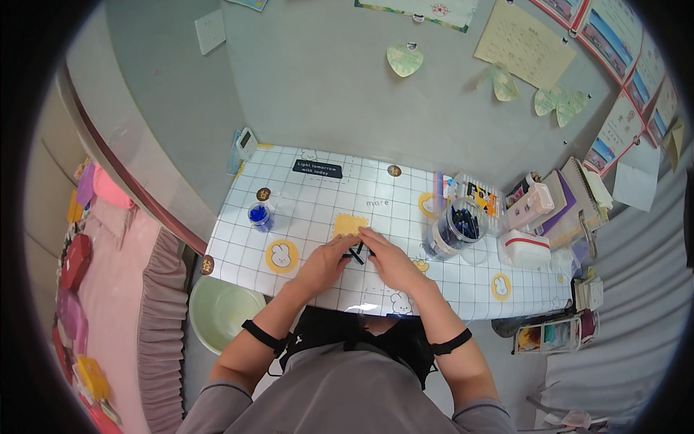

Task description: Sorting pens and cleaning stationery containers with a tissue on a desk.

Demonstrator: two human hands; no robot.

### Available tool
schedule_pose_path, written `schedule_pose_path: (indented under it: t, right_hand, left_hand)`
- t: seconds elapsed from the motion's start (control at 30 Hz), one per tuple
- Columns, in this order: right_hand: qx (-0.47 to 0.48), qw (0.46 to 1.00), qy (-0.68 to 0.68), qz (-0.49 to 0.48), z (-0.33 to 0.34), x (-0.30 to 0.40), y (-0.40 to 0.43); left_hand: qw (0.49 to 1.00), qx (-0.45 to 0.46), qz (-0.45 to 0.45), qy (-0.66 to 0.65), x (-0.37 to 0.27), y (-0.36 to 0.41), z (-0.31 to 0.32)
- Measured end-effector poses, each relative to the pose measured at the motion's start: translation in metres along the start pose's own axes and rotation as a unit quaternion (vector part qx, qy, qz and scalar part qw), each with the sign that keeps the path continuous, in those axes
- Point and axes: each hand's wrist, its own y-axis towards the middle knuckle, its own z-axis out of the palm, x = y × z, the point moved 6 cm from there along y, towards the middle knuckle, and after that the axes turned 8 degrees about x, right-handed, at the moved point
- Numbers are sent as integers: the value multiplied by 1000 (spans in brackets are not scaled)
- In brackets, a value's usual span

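My left hand (325,264) and my right hand (389,262) rest on the desk's grid-patterned cover, fingertips nearly meeting. Several short black pieces, possibly pen caps (356,255), lie between and partly under the fingers; whether either hand grips one is hidden. Just beyond the fingertips is a yellow square (350,223) on the cover. Left of my hands stands a small clear jar (261,217) with blue pieces in it. To the right, a larger clear jar (442,238) leans or stands with many dark blue and black pieces inside.
A clear box (490,203), a white pouch with a red zip (525,249), a pink case (530,206) and upright notebooks (577,190) crowd the desk's right end. A small white clock (247,144) stands at the back left corner. Below the left edge is a green basin (222,312).
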Motion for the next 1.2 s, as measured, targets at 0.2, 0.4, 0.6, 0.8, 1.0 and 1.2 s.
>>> schedule_pose_path:
  t: [0.2, 0.4, 0.6, 0.8, 1.0, 1.2]
  right_hand:
    - [-111, 990, -15, 82, -17, 8, -33]
    - [-187, 976, -42, 100, -18, 2, -37]
    - [-209, 971, -55, 107, -12, 4, -14]
    - [-213, 970, -47, 110, -12, 3, -7]
    - [-193, 968, -41, 155, -17, 2, -9]
    - [-167, 964, -10, 208, -21, -11, -12]
  left_hand:
    - [999, -22, 19, -12, -15, 0, 3]
    - [998, -63, 24, -22, -18, 4, 1]
    - [992, -95, -11, 84, -8, -1, -12]
    - [983, -120, 19, 137, -24, 3, -11]
    - [979, -117, -23, 167, -27, 13, -3]
    - [982, -64, -37, 173, -29, 17, -2]
